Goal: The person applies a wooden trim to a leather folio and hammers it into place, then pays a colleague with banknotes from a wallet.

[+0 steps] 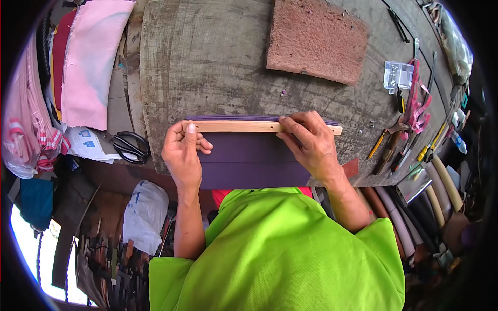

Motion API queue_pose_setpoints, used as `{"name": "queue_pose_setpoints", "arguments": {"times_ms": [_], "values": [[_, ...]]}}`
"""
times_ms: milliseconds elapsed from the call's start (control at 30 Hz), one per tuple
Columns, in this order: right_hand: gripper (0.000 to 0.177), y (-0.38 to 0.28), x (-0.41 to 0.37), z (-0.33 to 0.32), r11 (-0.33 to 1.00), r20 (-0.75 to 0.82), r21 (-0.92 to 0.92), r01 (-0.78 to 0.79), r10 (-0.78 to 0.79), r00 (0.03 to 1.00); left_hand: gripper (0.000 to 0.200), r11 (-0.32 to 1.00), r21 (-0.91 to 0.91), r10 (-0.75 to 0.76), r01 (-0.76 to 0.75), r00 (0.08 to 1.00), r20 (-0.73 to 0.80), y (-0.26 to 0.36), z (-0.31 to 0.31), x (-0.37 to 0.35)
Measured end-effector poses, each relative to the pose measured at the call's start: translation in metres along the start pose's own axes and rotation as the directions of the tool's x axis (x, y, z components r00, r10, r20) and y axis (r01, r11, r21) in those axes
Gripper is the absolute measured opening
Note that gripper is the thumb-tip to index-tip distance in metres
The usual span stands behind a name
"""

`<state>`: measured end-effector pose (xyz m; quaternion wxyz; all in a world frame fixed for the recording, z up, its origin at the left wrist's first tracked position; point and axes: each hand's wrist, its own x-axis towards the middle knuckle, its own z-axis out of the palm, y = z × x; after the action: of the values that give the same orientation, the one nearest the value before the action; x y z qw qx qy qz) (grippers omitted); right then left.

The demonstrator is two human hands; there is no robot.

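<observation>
A light wooden strip [238, 126] with small dark holes lies across a dark purple sheet [249, 155], close to its far edge. Purple folded or layered material shows just beyond the strip. My left hand [184, 153] grips the strip's left end, thumb on top and fingers curled beneath. Toward the right end, my right hand [314, 142] pinches the strip and the purple edge between thumb and fingers. The near part of the sheet hangs over the table edge toward my green shirt.
A reddish-brown slab [319, 41] rests on the worn table [207, 62]. Black scissors [129, 147] and pink fabric [96, 62] lie left. A clear plastic box [398, 75], a hammer [391, 142], a yellow cutter [378, 144] and pink tape [416, 111] are right. Material rolls [397, 212] stand below.
</observation>
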<state>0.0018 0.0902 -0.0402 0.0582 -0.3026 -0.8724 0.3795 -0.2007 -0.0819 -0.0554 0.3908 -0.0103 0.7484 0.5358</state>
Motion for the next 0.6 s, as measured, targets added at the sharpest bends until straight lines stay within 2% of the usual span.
{"name": "queue_pose_setpoints", "arguments": {"times_ms": [367, 600], "values": [[0.031, 0.0026, 0.0023, -0.0002, 0.999, 0.023, 0.031, -0.026, 0.025, 0.999, 0.023, 0.997, -0.062, 0.039, -0.039, 0.999, -0.009, -0.0003, 0.0029, -0.0006], [0.031, 0.0044, 0.0024, 0.001, 0.999, 0.017, 0.026, -0.019, 0.018, 1.0, 0.024, 1.0, -0.022, 0.019, -0.019, 1.0, 0.003, 0.0004, 0.0014, -0.0002]]}}
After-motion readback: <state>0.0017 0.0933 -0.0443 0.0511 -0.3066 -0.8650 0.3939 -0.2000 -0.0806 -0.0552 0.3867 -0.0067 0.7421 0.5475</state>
